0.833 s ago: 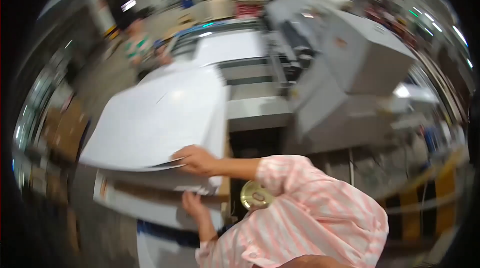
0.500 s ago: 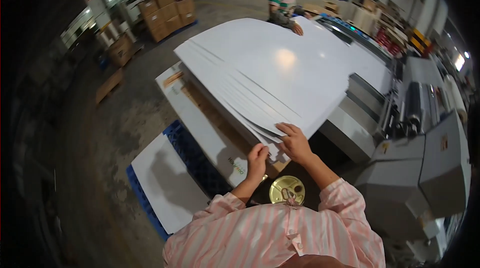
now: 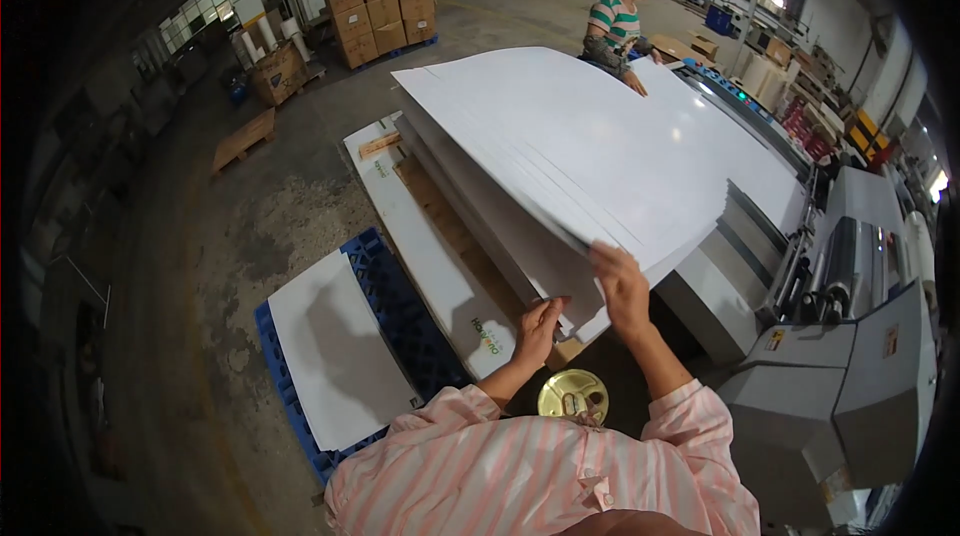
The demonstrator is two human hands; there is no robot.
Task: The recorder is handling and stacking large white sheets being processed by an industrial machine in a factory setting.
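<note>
Large glossy white sheets (image 3: pixel 570 126) lie in a wide stack, and their near-left edge is bent up from the lower pile (image 3: pixel 530 236). My right hand (image 3: pixel 622 288) grips that raised edge near its front corner, fingers on top. Below and to its left, my left hand (image 3: pixel 536 334) is at the near corner of the lower pile, fingers curled together; what lies between them is hidden. A round gold-coloured metal lid (image 3: pixel 572 396) sits just in front of my body, under the pile's corner.
Left of the stack, a long white board (image 3: pixel 425 246) runs beside it, then a blue plastic pallet (image 3: pixel 375 281) bearing a white sheet (image 3: pixel 335 351). A grey machine with rollers (image 3: pixel 835 336) stands right. Across the stack a co-worker (image 3: pixel 615 26) touches the sheets. Cardboard boxes (image 3: pixel 380 11) stand behind.
My right hand has moved slightly up and right, lifting the sheets' edge and widening the gap above the lower pile. My left hand has stayed at the corner. The view has shifted.
</note>
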